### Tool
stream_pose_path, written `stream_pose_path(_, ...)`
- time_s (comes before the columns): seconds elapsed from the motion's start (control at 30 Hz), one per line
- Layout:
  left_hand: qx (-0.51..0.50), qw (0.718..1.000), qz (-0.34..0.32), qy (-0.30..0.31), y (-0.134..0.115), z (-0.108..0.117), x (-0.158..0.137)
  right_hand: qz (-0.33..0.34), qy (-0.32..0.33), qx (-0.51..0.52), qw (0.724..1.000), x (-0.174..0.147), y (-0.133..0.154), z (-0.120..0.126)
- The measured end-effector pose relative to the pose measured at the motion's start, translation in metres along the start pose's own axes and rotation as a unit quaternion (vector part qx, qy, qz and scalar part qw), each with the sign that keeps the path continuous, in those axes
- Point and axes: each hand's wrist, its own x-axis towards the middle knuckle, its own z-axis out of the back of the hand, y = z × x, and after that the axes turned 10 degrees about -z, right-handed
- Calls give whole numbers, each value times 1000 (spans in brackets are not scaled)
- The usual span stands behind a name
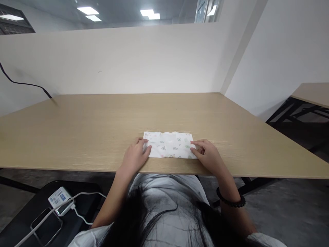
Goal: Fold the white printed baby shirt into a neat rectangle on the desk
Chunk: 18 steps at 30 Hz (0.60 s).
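A white cloth with a small printed pattern lies flat on the table near its front edge, folded into a long rectangle. My left hand is at its left end, with the thumb and index fingertip on the fabric and a gap between them. At the right end, my right hand touches the cloth with thumb and index finger, which are also apart. The other right fingers curl in beneath the palm. Whether any fingertip is under the fabric I cannot tell.
The wooden table reaches back to a white wall. A black cable hangs at the far left. To my lower left, a black chair bears a white device with white cables. Another table stands at the right.
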Motion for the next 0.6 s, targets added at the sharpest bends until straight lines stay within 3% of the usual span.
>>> stream_pose_path(0.1, 60, 996, -43, -42, -11, -4, -4, 42, -52, -34, 997, -1, 11, -5)
stream_pose_path(0.17, 63, 992, -103, -34, -22, -7, -5, 98, -74, -52, 991, -4, 26, -13)
stream_pose_path(0.3, 33, 969, -220, 103, -41, -15, -4, 177, 25, -141, 974, -13, 53, -33)
stream_pose_path(0.4, 24, 960, -223, 167, -42, -16, -5, 157, 87, -194, 964, -19, 54, -43)
stream_pose_path(0.6, 42, 965, -215, 147, -22, -8, -15, 127, 75, -223, 964, -22, 31, -35)
